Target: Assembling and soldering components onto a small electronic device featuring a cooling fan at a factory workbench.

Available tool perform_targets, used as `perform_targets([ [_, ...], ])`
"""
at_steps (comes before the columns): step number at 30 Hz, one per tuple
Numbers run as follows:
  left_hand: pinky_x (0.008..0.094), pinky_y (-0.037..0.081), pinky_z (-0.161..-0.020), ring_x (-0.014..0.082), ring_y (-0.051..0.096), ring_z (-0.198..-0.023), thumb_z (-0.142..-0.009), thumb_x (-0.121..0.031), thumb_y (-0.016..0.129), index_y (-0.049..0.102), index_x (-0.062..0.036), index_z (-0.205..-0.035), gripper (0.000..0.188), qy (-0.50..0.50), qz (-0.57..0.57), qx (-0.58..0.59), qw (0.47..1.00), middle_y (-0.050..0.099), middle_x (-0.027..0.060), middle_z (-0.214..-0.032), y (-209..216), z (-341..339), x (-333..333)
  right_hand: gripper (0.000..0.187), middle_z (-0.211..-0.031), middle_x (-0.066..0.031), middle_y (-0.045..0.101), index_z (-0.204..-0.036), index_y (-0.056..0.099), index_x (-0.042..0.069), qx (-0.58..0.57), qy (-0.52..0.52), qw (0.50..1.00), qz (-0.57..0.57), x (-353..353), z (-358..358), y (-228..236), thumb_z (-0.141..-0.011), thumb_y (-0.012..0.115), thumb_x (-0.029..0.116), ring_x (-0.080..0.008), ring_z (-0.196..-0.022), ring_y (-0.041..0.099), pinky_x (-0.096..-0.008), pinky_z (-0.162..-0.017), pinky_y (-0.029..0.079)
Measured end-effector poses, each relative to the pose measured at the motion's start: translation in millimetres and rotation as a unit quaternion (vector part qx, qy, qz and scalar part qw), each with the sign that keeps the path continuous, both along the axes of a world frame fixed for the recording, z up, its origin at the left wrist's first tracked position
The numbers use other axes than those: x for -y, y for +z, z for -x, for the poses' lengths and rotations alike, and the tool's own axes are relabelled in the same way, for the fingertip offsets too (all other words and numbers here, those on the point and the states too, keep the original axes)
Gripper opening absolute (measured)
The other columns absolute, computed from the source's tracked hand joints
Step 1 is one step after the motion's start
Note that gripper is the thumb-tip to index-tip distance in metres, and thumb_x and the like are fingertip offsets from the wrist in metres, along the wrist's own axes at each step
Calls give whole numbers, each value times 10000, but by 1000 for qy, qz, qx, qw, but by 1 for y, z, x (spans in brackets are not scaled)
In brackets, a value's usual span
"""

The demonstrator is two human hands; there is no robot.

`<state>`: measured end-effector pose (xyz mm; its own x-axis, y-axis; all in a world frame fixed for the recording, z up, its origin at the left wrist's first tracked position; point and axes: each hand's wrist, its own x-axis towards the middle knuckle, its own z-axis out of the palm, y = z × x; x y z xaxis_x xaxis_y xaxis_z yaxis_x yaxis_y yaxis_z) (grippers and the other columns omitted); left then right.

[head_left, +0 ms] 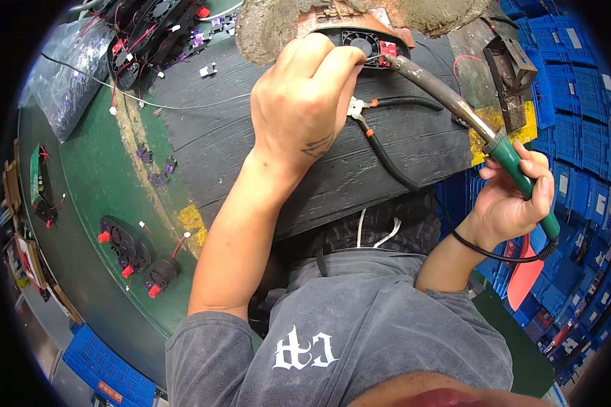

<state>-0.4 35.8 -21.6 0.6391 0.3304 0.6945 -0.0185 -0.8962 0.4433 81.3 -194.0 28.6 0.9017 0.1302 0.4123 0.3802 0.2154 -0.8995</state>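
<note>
My right hand (519, 193) grips the green handle of a soldering iron (448, 102). The iron's tip meets a red part (387, 51) at the right end of a black fan housing (361, 45). Over the housing's left side, my left hand (302, 102) has its fingers pinched together, covering part of it. A thin grey solder wire (183, 107) runs in from the left to this hand; its end at the fingertips is hard to make out. Below the housing, cutting pliers (380, 132) with black handles and orange bands lie on the dark board (217, 156).
Rough grey lumps (441, 15) surround the housing at the back. A metal bracket (509, 71) stands at right, before stacked blue crates (577, 136). At left are a plastic bag (71, 81), more fan housings (125, 244) and small purple parts (157, 173) on the green table.
</note>
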Motion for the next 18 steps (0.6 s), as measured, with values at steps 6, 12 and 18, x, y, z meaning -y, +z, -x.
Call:
perform_targets([
  [6,300,462,-609,213,568,-694,-719,-48,700,642,-85,-825,126,-2,-2,6,1000,548,40,-728,0,-1,-1,364,-856,-204,572,-782,570,-47,2,2,1000,-8,3,0,0,-862,408,269,-302,-499,583,-338,-409,502],
  [12,295,477,-582,183,560,-713,-711,-102,694,627,-109,-809,119,11,-32,33,999,494,18,-737,-7,-3,-5,371,-852,-202,571,-774,571,-45,2,1,1000,0,4,0,1,-861,414,280,-301,-499,582,-337,-401,497],
  [18,297,480,-589,187,563,-717,-715,-99,694,627,-106,-810,116,12,-36,35,999,497,19,-741,-8,-3,-4,368,-848,-199,570,-769,567,-43,0,-9,1000,-4,6,-2,2,-855,412,279,-300,-499,582,-322,-391,490],
])
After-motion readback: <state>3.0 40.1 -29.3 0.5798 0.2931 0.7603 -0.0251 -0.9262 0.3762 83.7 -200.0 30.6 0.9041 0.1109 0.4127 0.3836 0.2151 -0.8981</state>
